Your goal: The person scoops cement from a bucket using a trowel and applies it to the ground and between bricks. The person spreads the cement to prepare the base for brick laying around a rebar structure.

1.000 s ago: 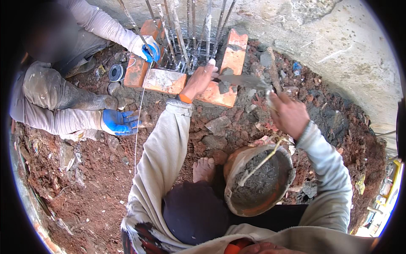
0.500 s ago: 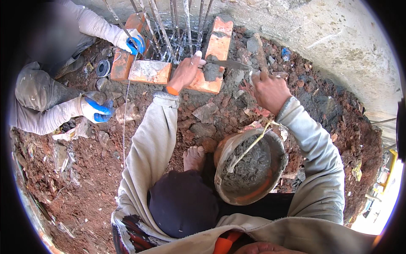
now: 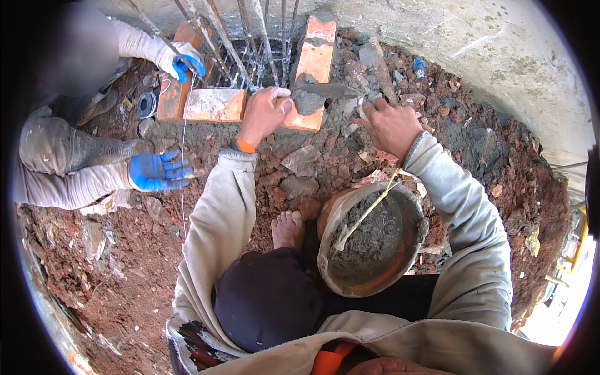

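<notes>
My right hand is closed round the handle of a trowel. Its blade lies flat, pointing left, with the tip at a lump of grey mortar on the right-hand bricks. Beside that mortar, my left hand rests with bent fingers at the gap between the front brick and the brick at the right corner. What its fingers press on is hidden. Steel rods rise inside the bricks. A bucket of mortar stands tilted by my right knee.
At the left, a co-worker's gloved hand holds the left brick near a taut string; the other glove is spread. A spool lies nearby. A concrete wall stands behind; rubble covers the soil.
The fingers of my left hand have curled in and drawn back from the mortar. The trowel has shifted only slightly. The co-worker's lower glove has moved right and spread its fingers.
</notes>
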`<act>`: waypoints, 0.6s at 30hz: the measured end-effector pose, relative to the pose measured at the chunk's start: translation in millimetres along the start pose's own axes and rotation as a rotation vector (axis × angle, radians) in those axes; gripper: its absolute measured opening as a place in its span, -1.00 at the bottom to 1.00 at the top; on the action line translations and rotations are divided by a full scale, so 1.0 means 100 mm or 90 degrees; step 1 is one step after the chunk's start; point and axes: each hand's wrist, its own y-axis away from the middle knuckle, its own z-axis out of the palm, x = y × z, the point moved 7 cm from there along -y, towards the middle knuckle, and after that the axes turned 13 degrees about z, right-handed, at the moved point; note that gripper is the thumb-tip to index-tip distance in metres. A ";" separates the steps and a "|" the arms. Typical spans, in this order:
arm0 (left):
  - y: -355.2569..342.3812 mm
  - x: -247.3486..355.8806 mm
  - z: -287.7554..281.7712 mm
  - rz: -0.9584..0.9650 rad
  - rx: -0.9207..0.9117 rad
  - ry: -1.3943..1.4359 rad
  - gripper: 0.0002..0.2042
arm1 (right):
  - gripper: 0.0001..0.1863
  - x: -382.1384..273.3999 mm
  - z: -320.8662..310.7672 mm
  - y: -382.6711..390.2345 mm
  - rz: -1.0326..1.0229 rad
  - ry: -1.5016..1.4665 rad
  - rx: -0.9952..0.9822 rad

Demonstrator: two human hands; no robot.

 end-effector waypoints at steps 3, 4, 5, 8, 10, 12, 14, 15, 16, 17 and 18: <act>0.01 0.19 0.04 0.099 0.001 -0.058 -0.70 | -0.73 0.02 -0.03 -0.01 -0.004 -0.018 0.014; 0.03 0.27 0.07 0.128 0.005 -0.062 -0.69 | -0.74 0.03 -0.02 0.00 0.000 -0.024 0.015; 0.05 0.32 0.09 0.150 0.019 -0.082 -0.69 | -0.74 0.05 0.00 0.02 0.004 -0.029 0.016; 0.13 0.33 0.16 0.200 0.031 -0.166 -0.68 | -0.73 0.04 0.10 -0.02 -0.012 0.003 -0.009; 0.15 0.35 0.16 0.214 0.071 -0.208 -0.69 | -0.73 0.01 0.02 -0.02 -0.002 -0.009 -0.043; 0.18 0.44 0.15 0.233 0.123 -0.230 -0.69 | -0.72 0.10 -0.16 0.02 0.049 -0.055 -0.006; 0.30 0.45 0.18 0.194 0.134 -0.236 -0.72 | -0.71 0.17 -0.22 -0.04 0.058 -0.070 0.060; 0.36 0.39 0.22 0.169 0.135 -0.232 -0.72 | -0.68 0.16 -0.17 -0.11 0.041 -0.060 0.085; 0.37 0.38 0.20 0.143 0.137 -0.234 -0.73 | -0.67 0.16 -0.08 -0.14 0.034 -0.049 0.077; 0.35 0.43 0.22 0.158 0.154 -0.228 -0.75 | -0.67 0.17 0.00 -0.15 0.025 -0.037 0.068; 0.30 0.46 0.24 0.158 0.157 -0.224 -0.76 | -0.66 0.18 0.06 -0.14 0.018 -0.024 0.059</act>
